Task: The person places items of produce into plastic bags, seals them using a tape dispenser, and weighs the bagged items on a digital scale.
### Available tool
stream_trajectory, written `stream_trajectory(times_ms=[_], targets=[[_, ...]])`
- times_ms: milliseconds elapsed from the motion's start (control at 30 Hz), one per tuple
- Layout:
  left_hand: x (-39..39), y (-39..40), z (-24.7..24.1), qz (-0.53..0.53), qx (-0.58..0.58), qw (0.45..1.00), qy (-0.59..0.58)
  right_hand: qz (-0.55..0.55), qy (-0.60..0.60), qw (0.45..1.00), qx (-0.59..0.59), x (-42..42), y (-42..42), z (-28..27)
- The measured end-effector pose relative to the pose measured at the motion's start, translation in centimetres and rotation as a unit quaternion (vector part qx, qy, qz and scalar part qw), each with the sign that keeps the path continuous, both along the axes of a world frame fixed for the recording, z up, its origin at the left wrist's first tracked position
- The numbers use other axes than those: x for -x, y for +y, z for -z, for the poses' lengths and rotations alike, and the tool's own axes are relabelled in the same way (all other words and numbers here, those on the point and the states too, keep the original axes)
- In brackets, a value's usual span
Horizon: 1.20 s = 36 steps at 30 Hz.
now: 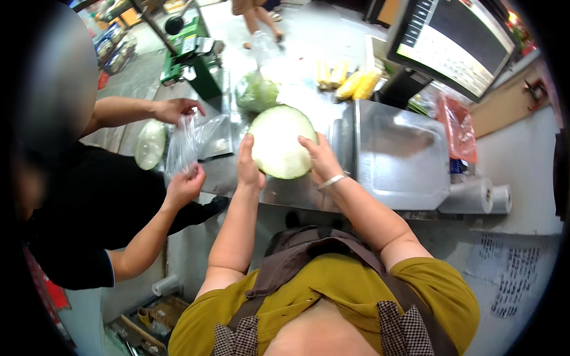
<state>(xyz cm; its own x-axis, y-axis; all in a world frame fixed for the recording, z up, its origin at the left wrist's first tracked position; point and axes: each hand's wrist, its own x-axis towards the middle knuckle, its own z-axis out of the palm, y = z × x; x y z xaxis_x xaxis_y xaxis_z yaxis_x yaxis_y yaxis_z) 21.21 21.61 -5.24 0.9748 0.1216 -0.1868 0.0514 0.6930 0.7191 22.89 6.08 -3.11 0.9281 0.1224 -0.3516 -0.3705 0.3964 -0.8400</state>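
Observation:
Between my two hands I hold a big round cut piece of winter melon (pixel 282 142), its pale flesh facing up and a green rind around the edge. My left hand (pixel 249 164) grips its left side, thumb near the rind. My right hand (pixel 324 155), with a bracelet at the wrist, grips the right side, its thumb on the pale face. Just beyond the melon lies a leafy green vegetable in a clear plastic bag (pixel 257 91). Below the melon runs the front of the metal counter (pixel 289 194).
To my left, a co-worker's hands (pixel 186 178) hold a clear plastic bag (pixel 187 142) near another wrapped melon piece (pixel 150 144). A green bag-sealing machine (pixel 196 58) stands behind. On the right are a metal weighing plate (pixel 401 155), a screen (pixel 452 44), corn cobs (pixel 358 84) and plastic rolls (pixel 467 196).

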Motion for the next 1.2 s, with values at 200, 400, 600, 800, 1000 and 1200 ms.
stream_trajectory(times_ms=[200,400,600,800,1000,1200], targets=[[-1.0,-14.9,-4.2,0.169,0.038,0.982,-0.074,0.072,-0.054,0.995,-0.038,3.5,-16.1,-4.7],[-3.6,-23.8,-6.0,0.257,-0.044,0.964,-0.054,0.119,-0.025,0.991,-0.057,4.1,-24.2,-3.3],[-3.5,-25.7,-6.5,0.158,-0.255,0.954,-0.008,0.083,0.016,0.984,0.155,5.2,-25.1,-5.2],[-3.7,-25.4,-5.7,0.142,-0.189,0.971,-0.029,0.103,-0.037,0.959,0.261,5.0,-27.7,-4.0],[-3.1,-23.9,-5.2,0.105,-0.198,0.975,-0.007,0.177,-0.075,0.927,0.321,5.5,-32.5,-1.5],[-1.3,-20.3,-4.2,0.002,-0.194,0.981,0.0,0.305,-0.386,0.697,0.522,1.5,-34.4,-5.6]])
